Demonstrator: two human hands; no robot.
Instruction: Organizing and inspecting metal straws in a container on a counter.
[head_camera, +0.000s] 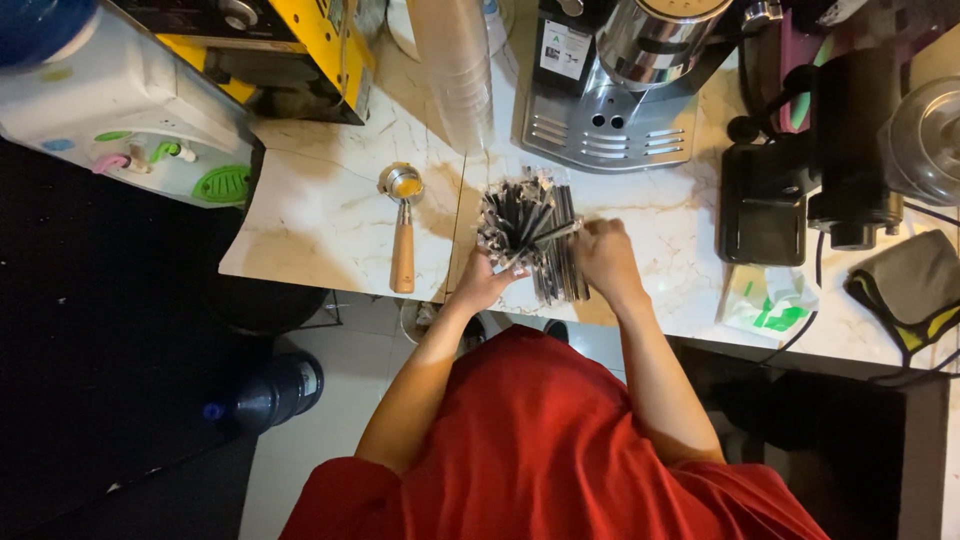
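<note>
Head view shows me my left hand (478, 283) gripping a bundle of black wrapped plastic straws (522, 222) near the marble counter's (320, 215) front edge; right hand (603, 255) pinches one. Loosened grip could spill straws off that edge.

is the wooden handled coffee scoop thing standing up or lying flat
Lying flat: the portafilter rests on the marble counter, basket up, handle toward the person.

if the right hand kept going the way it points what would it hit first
The right hand points left across the counter, so it would first meet the bundle of wrapped black straws it already touches; depth is hard to judge.
</note>
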